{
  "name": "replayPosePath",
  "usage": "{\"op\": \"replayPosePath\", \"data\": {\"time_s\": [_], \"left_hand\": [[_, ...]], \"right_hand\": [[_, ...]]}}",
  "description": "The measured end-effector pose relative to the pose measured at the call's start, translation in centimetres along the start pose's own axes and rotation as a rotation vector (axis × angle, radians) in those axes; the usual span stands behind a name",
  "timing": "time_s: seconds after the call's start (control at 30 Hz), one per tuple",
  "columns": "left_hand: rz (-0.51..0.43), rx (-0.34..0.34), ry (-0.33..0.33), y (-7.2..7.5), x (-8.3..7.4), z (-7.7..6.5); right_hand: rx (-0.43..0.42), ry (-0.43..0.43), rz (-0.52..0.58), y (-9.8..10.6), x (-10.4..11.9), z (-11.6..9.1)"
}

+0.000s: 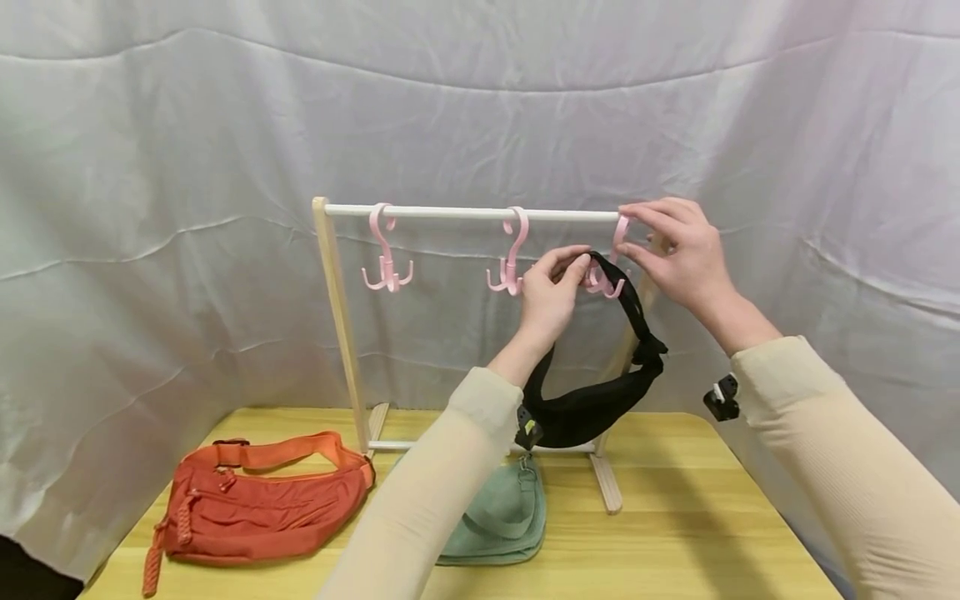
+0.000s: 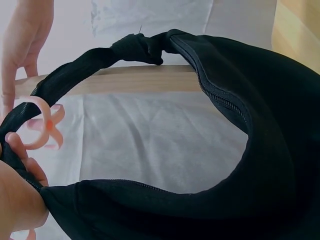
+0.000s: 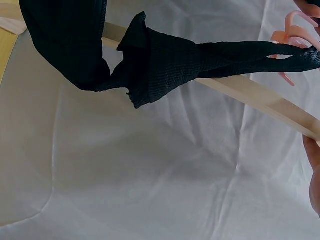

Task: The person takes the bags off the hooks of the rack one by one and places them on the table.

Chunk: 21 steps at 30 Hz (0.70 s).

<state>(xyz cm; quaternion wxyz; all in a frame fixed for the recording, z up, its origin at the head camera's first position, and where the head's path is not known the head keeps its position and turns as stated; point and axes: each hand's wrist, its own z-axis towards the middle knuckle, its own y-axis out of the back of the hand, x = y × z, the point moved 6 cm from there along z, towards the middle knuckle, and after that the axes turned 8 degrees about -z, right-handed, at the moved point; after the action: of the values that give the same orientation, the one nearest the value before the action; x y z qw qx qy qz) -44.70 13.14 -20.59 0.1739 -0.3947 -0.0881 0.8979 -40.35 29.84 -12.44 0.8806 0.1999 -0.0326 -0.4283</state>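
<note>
My left hand (image 1: pixel 551 293) pinches the strap of a black zippered bag (image 1: pixel 592 410) with thumb and fingers. The strap passes by the prongs of the rightmost pink hook (image 1: pixel 617 288); whether it rests on a prong I cannot tell. Below, the bag hangs in a loop, and a knot-like gather (image 3: pixel 165 57) shows in its strap in the right wrist view. At the rod's right end, my right hand (image 1: pixel 686 254) holds the upper curve of that same hook between thumb and fingers. In the left wrist view, the strap (image 2: pixel 75 75) runs beside the hook's prongs (image 2: pixel 49 125).
A white rod (image 1: pixel 450 213) on a wooden stand (image 1: pixel 335 308) bears two more pink hooks, one at left (image 1: pixel 386 271) and one mid-rod (image 1: pixel 513 271). On the wooden table (image 1: pixel 675 500) lie a red-orange waist bag (image 1: pixel 262 508) and a green bag (image 1: pixel 517 517), partly behind my left forearm.
</note>
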Motion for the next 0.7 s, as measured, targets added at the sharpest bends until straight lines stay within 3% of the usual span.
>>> {"op": "replayPosePath", "data": {"time_s": [0.7], "left_hand": [[-0.036,0.022,-0.023,-0.24,-0.59,-0.29]], "right_hand": [[0.026,-0.048,-0.035,-0.50,0.14,0.37]]}}
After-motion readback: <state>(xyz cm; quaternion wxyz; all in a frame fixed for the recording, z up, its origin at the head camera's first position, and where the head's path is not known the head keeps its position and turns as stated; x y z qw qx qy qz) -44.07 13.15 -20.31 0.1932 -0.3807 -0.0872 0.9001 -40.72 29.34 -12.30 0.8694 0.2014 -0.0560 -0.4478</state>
